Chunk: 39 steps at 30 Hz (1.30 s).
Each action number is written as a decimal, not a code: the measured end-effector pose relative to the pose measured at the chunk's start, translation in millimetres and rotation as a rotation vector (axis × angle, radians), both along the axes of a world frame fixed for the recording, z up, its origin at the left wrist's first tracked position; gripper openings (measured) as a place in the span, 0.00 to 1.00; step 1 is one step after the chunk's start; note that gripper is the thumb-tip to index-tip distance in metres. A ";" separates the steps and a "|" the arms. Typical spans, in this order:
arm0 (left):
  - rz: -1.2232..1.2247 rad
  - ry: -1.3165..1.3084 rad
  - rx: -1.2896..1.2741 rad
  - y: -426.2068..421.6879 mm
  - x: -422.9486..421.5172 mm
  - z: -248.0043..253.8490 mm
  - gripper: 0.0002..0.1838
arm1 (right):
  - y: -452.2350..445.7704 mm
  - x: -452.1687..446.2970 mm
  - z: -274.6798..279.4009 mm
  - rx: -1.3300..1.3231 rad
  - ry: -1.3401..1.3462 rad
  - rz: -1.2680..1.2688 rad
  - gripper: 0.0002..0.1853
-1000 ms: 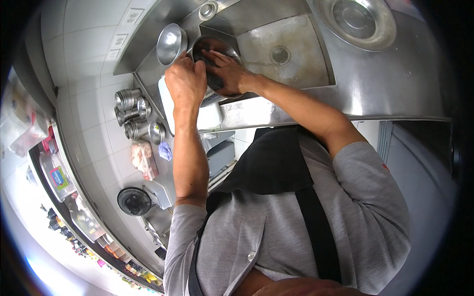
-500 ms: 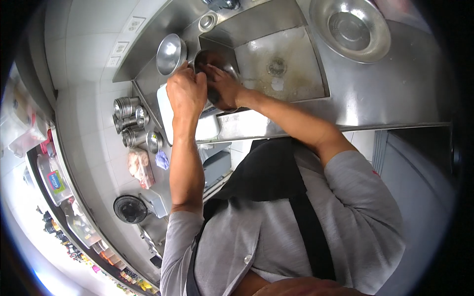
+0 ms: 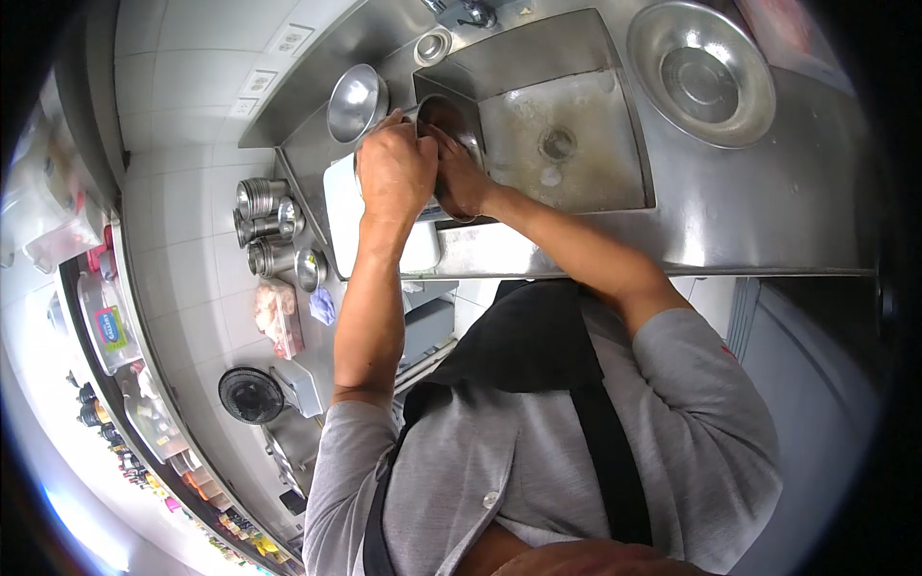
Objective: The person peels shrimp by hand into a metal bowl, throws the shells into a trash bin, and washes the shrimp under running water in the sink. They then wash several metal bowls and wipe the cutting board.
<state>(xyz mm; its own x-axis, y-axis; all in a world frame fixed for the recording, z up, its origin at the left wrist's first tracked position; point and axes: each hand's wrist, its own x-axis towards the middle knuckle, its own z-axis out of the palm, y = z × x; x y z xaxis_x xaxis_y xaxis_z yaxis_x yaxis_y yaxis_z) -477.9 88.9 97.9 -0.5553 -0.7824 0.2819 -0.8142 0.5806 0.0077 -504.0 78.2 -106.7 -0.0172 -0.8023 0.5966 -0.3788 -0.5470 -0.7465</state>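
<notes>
A round metal bowl (image 3: 468, 125) with a dark, shiny inside is held tilted at the sink's left edge. My left hand (image 3: 396, 173) is closed at the bowl's left rim, with its fingertips turned away from view. Inside the bowl, my right hand (image 3: 463, 180) lies against the inner wall, fingers stretched toward my left hand and partly hidden. Below the bowl and my left wrist is a white board or tray (image 3: 340, 206). A shiny metal bowl (image 3: 357, 101) stands just beyond my left hand.
The steel sink (image 3: 615, 144) has a wet floor with a drain. A wide metal basin (image 3: 759, 106) sits on the right counter. The faucet (image 3: 475, 13) and a small round cup (image 3: 432, 45) are behind. Stacked metal containers (image 3: 261, 197) and a bag (image 3: 277, 317) stand at left.
The view has shifted, so the counter appears lower and further right. My right hand has moved within the bowl, its fingers now nearer my left hand. My left hand still grips the rim.
</notes>
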 end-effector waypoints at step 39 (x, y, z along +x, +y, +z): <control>-0.045 -0.158 0.104 -14.5 18.0 -72.9 0.12 | 15.8 21.5 -54.0 0.369 -0.051 -0.157 0.38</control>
<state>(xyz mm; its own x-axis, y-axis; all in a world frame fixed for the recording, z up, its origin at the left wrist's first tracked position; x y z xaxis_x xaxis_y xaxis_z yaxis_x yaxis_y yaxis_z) -459.8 74.4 25.0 -0.6215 -0.7760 0.1077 -0.7831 0.6193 -0.0565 -482.5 94.1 -160.7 -0.1789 -0.9476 0.2645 -0.3942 -0.1773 -0.9018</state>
